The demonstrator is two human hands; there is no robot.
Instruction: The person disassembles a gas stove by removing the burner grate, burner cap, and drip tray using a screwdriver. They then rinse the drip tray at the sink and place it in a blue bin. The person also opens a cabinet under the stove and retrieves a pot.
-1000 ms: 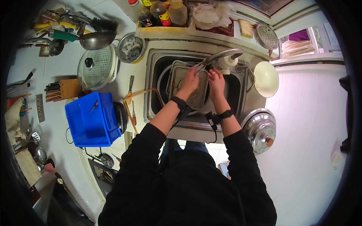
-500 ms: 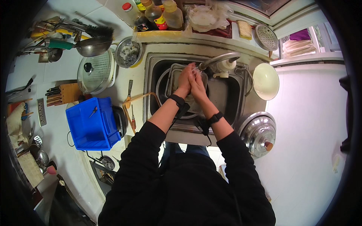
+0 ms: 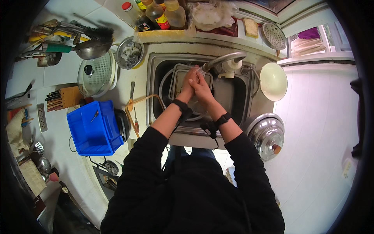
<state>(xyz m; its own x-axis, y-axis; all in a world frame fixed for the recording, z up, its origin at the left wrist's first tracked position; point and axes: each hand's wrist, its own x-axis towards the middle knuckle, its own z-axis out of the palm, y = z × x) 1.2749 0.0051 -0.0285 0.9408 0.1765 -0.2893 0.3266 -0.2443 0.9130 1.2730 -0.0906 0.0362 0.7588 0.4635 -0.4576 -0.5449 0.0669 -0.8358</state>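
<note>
Both hands meet under the running tap in the steel sink. My left hand has its fingers stretched toward the spout. My right hand lies against it, fingers extended and thumb crossing over the left. No object shows between them; their inner sides are hidden. Water from the curved metal faucet splashes over the fingertips. Below the hands a rectangular wire-rimmed tray rests in a round basin, inside the left part of the sink. Dark bands with small devices circle both wrists.
Left of the sink stand a bowl with greyish contents, a glass-lidded pan, a knife block and a blue bin. To the right are a cream bowl and a domed metal lid. Bottles line the back ledge.
My right thumb has come across my left hand, where the palms lay side by side before. The hands have shifted slightly under the stream. The view has moved a little.
</note>
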